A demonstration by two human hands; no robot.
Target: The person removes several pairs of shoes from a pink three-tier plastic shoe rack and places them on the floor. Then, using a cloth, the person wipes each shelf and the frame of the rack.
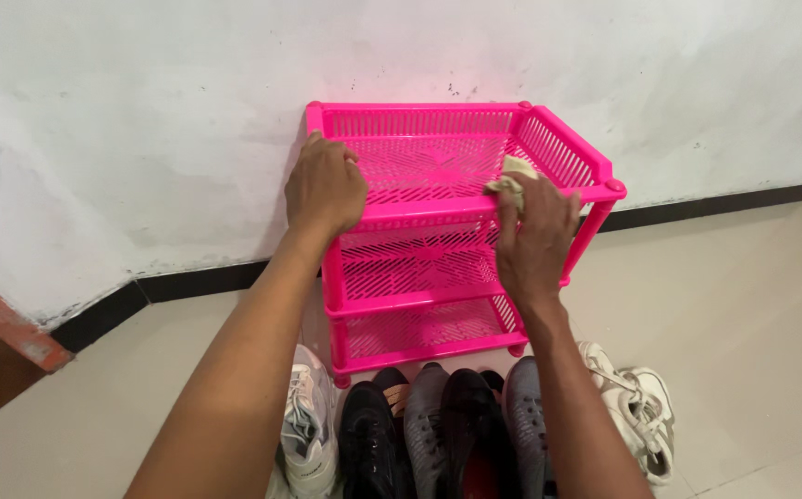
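Six shoes [438,430] before pink rack [419,314]

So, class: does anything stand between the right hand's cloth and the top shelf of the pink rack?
Nothing visible does. The right hand presses the pale cloth at the front edge of the pink rack, whose top shelf is bare. The left hand grips the rack's left corner, clear of the cloth.

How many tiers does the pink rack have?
3. The pink rack has a top tier between both hands, a middle tier below it, and a bottom tier just above the shoes.
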